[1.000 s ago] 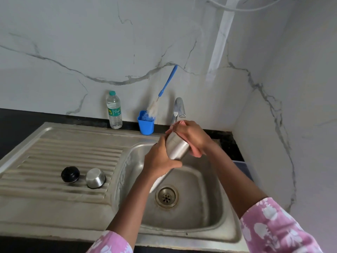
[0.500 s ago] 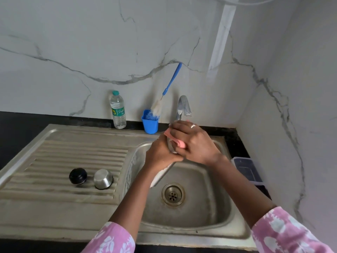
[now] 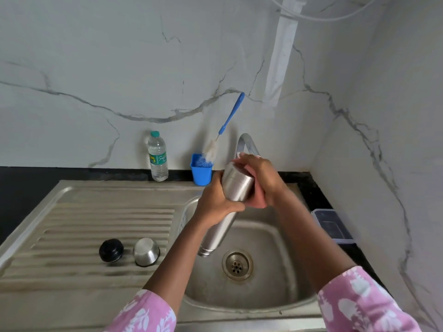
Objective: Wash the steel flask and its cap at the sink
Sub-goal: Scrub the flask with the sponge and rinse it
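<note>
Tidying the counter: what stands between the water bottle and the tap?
In the head view, a blue cup holding a bottle brush stands between the water bottle and the tap.

soft, even daylight, faint shadows, mild glare on steel, wide-angle bending at the edges, sharp focus.

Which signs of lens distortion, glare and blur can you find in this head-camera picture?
Head view: the wide-angle lens bows the sink rim; soft highlights, no harsh glare, on the steel flask; a pale light band crosses the wall; nothing badly blurred.
</note>
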